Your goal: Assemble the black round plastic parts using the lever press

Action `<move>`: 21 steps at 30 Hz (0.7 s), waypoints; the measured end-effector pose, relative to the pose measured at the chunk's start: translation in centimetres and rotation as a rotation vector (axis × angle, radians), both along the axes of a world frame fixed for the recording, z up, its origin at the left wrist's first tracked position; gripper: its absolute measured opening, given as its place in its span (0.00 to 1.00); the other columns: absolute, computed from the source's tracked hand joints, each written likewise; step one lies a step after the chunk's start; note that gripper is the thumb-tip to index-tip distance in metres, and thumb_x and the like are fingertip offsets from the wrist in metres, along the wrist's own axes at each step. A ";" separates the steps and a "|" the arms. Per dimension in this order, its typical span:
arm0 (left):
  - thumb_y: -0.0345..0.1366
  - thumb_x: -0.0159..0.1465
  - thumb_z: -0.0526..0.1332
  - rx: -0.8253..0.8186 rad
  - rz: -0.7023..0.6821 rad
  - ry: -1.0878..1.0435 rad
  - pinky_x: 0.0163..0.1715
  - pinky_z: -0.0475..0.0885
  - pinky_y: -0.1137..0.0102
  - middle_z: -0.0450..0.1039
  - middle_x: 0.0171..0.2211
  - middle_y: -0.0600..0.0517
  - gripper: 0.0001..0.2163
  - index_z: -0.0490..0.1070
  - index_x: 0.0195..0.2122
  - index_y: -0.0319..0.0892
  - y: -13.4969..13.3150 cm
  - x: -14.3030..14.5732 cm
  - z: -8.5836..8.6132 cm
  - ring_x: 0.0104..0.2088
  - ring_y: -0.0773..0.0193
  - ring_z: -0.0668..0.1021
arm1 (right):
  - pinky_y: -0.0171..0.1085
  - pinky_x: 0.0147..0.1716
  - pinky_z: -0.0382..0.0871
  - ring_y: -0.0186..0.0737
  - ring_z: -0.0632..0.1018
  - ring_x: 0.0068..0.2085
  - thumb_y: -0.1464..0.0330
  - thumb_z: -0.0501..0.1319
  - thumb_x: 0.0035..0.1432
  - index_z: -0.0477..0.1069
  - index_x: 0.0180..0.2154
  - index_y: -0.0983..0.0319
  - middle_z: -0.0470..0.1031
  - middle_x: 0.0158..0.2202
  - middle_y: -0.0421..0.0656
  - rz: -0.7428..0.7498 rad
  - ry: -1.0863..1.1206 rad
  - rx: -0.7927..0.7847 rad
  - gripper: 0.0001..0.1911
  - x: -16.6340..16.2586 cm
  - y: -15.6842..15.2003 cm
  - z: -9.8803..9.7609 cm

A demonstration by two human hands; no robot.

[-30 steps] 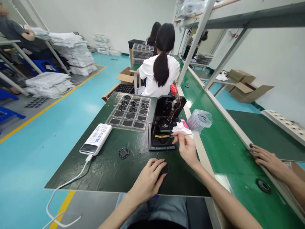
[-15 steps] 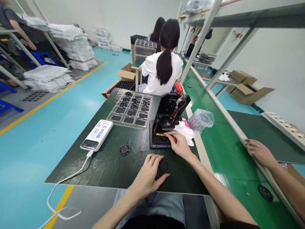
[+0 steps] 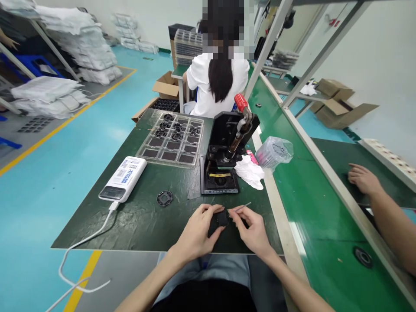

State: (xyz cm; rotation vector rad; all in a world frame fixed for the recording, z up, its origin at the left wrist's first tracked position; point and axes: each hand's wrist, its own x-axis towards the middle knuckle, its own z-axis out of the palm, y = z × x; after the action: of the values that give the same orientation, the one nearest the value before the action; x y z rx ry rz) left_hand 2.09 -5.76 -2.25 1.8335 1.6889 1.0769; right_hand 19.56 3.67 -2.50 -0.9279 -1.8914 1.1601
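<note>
My left hand curls around a small black round part near the front edge of the dark green mat. My right hand pinches thin metal tweezers, with their tip at that same part. Just beyond my hands stands a black press fixture with a red-knobbed lever. A second black ring part lies loose on the mat to the left.
A clear tray with several black parts, a white power bank with a cable, a white cloth and a plastic bag lie around the fixture. A co-worker's hand rests at the right; another person sits ahead.
My right hand has come back from the fixture to the black part in my left hand, bringing the tweezers. The co-worker's hand at the right has moved farther away.
</note>
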 end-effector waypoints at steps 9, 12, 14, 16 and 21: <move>0.28 0.65 0.66 0.029 0.043 0.013 0.48 0.79 0.58 0.75 0.50 0.45 0.24 0.60 0.59 0.45 -0.2 -0.1 -0.8 0.49 0.53 0.78 | 0.32 0.31 0.77 0.37 0.82 0.31 0.61 0.63 0.66 0.78 0.36 0.62 0.82 0.32 0.45 0.009 0.032 -0.098 0.11 -0.4 0.7 -0.2; 0.28 0.64 0.66 0.030 0.039 0.004 0.48 0.79 0.58 0.74 0.50 0.45 0.24 0.60 0.60 0.45 -0.1 -0.1 -0.8 0.48 0.54 0.78 | 0.33 0.34 0.78 0.38 0.82 0.34 0.63 0.62 0.67 0.79 0.37 0.62 0.82 0.34 0.45 0.029 0.008 -0.060 0.10 -0.6 0.5 -0.2; 0.28 0.64 0.66 0.034 0.038 0.000 0.48 0.79 0.58 0.74 0.49 0.46 0.24 0.60 0.59 0.45 -0.1 0.0 -0.8 0.48 0.54 0.78 | 0.33 0.33 0.77 0.38 0.82 0.34 0.64 0.61 0.67 0.79 0.37 0.61 0.82 0.34 0.45 0.046 -0.016 -0.036 0.10 -0.9 0.5 -0.1; 0.28 0.64 0.66 0.037 0.036 -0.003 0.48 0.79 0.58 0.75 0.49 0.46 0.24 0.60 0.59 0.45 -0.1 0.0 -0.7 0.49 0.54 0.78 | 0.33 0.32 0.75 0.37 0.82 0.33 0.66 0.61 0.67 0.79 0.37 0.61 0.82 0.34 0.44 0.048 -0.042 -0.001 0.10 -1.1 0.5 0.0; 0.27 0.64 0.66 0.034 0.038 -0.006 0.48 0.79 0.59 0.75 0.48 0.47 0.22 0.62 0.57 0.45 0.2 0.1 -0.7 0.48 0.54 0.78 | 0.31 0.30 0.72 0.35 0.80 0.32 0.68 0.60 0.67 0.79 0.37 0.61 0.82 0.34 0.43 0.044 -0.062 0.054 0.10 -1.4 0.5 0.4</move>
State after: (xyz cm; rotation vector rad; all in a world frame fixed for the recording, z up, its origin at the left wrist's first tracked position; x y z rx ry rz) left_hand 2.17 -5.60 -2.93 1.8246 1.7180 1.1323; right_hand 18.15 4.13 -2.08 -0.9062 -1.9919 1.1119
